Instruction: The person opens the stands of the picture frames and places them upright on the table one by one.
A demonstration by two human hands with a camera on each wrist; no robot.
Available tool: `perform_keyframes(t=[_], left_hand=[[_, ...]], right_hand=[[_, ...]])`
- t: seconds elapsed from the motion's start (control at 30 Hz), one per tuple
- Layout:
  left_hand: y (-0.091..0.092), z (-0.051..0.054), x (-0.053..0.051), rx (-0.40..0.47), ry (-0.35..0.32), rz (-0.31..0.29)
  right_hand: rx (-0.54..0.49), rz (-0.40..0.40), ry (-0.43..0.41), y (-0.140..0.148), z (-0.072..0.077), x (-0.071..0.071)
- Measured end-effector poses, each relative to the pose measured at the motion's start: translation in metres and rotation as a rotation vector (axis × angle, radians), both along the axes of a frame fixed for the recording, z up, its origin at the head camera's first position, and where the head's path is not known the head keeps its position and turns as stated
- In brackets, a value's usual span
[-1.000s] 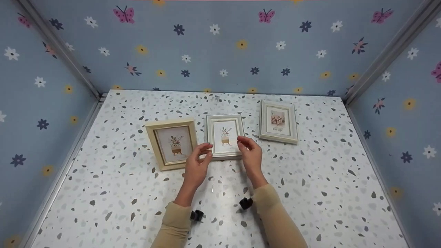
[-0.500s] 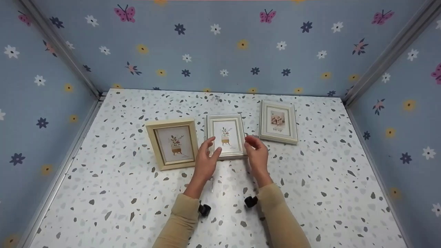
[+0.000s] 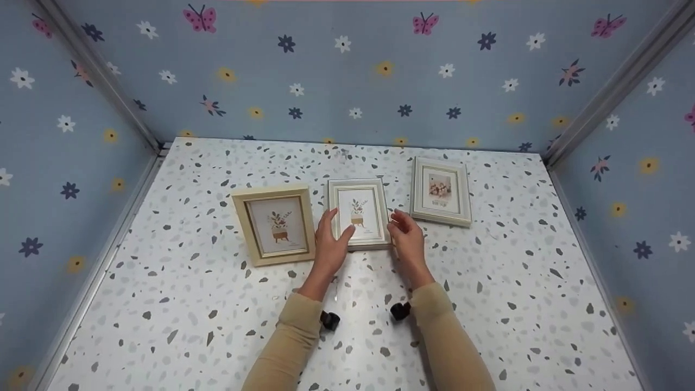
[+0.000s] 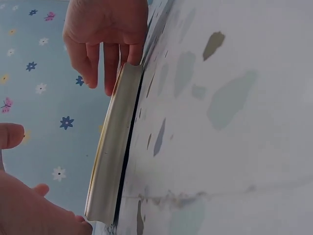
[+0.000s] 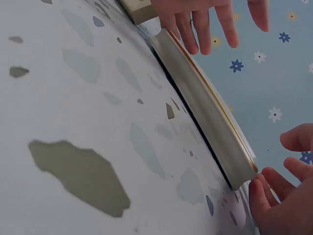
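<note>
A silver-white picture frame (image 3: 359, 239) with a potted-plant print lies flat in the middle of the table, between the two hands. My left hand (image 3: 331, 247) is at its left edge, thumb spread over the lower left corner. My right hand (image 3: 410, 243) is beside its right edge, fingers loosely bent. In the left wrist view the frame's lower edge (image 4: 111, 152) rests on the table; the right hand (image 4: 107, 34) is at one end and the left hand (image 4: 34, 208) at the other. Fingertips of the right hand (image 5: 288, 200) appear to touch the frame's corner in the right wrist view.
A cream-gold frame (image 3: 244, 222) with a similar plant print stands upright, left of the left hand. Behind and to the right, another pale frame (image 3: 461, 190) with a flower picture lies on the speckled table (image 3: 179, 304). Flowered blue walls (image 3: 326, 70) enclose three sides.
Both hands have shifted right; the left thumb and fingers are spread wider, now nearer the middle frame. The right hand has moved from over the frame's right side to beside it. The frames stay put.
</note>
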State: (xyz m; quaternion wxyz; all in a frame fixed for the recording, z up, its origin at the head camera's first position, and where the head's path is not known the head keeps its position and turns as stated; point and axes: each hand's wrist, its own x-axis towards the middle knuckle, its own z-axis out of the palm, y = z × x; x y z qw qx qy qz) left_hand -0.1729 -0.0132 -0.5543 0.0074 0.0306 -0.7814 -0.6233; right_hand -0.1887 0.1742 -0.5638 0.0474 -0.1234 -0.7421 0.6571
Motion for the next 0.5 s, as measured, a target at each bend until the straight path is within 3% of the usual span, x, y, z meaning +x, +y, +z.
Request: perform_keyframes(t=[0.23, 0.5], left_hand=[[0.002, -0.003, -0.006, 0.054, -0.103, 0.066], [0.001, -0.005, -0.01, 0.163, -0.122, 0.074]], right_hand=[[-0.058, 0.03, -0.073, 0.002, -0.003, -0.01], [-0.261, 0.055, -0.075, 0.003, 0.001, -0.016]])
